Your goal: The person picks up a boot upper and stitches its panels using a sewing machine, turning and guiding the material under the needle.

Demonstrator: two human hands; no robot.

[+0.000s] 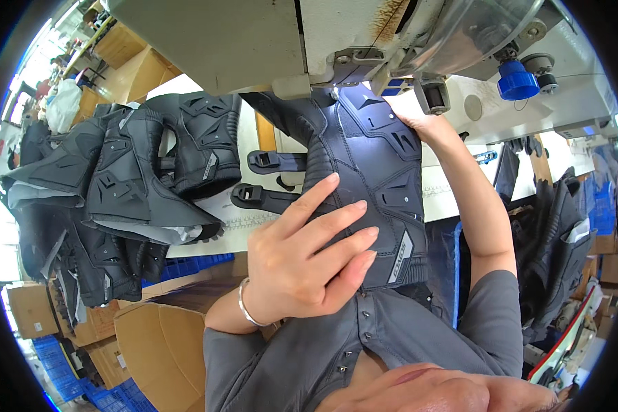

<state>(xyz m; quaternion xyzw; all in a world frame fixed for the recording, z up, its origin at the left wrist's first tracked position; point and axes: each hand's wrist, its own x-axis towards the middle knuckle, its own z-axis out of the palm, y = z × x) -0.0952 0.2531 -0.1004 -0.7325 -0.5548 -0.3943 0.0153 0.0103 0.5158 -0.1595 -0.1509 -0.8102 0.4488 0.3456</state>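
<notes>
A black motorcycle boot upper (353, 151) with moulded panels lies lengthwise before me, its far end under the sewing machine head (292, 84). Across its near half rests my left hand (316, 250), open, fingertips spread on the surface. My right hand (415, 120) is at the upper's far right edge, touching it beside the machine; its fingers are mostly hidden. Two black buckle straps, a farther one (276, 162) and a nearer one (261, 197), stick out from the upper's left side. Where the needle meets the upper is hidden.
More black boot uppers (127, 165) are piled on the white table at left; others (553, 226) hang at right. A blue knob (516, 81) juts from the machine. Cardboard boxes (161, 343) and blue crates (55, 367) stand below left.
</notes>
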